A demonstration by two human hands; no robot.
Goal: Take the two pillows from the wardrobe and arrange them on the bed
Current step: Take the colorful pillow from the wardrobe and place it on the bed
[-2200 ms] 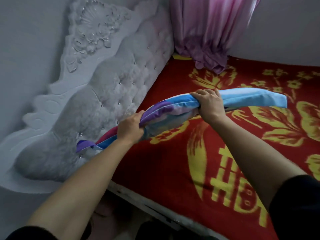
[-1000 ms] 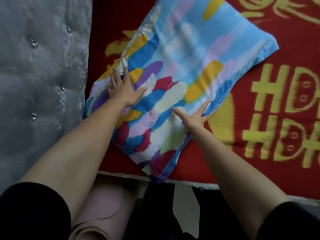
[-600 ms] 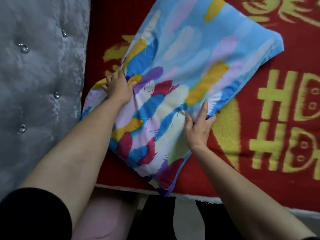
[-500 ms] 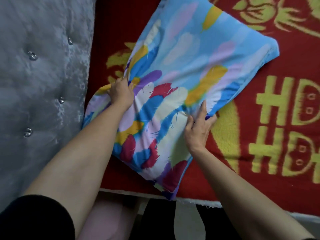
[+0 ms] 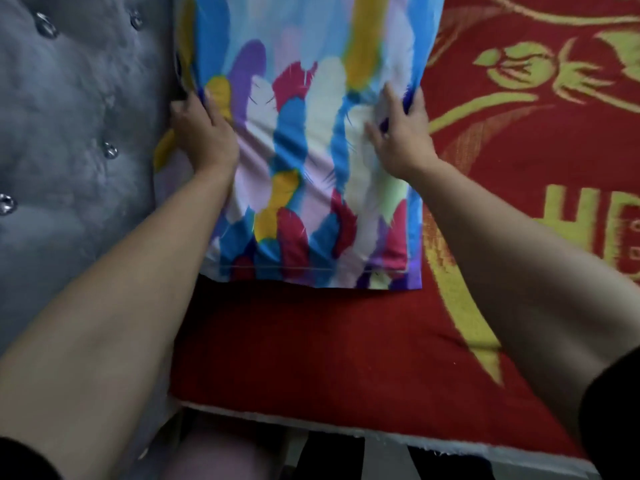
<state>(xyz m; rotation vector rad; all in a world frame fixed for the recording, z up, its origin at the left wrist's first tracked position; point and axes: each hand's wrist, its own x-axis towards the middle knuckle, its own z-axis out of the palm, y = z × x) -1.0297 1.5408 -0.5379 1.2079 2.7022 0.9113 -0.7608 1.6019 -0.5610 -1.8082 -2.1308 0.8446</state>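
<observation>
Both hands grip the pillow at once, one on each long side, and each grip is pressed together on its edge.

Farthest left stands the grey padded headboard, tufted and set with shiny studs. The pillow's left edge lies right against it. The left hand sits at that edge, between headboard and pillow: its fingers are curled over the fabric and the thumb is tucked down the side toward the headboard, so the cloth bunches under the palm.

The pillow itself lies flat on the bed, its cover printed with feather shapes in blue, purple, yellow, white and dark red. Its near short edge, with a stitched seam, runs roughly parallel to the near edge of the bed and lies back from it, leaving a band of bare blanket in front. The far end runs out of the top of the view.

The right hand pinches the pillow's right edge, with fingertips dug into the top face and the thumb wrapped round the side; the fabric wrinkles beside it.

To the right spreads the red blanket with its yellow woven pattern of flowers and blocky figures, covering the bed. Dark sleeves show at both lower corners.
</observation>
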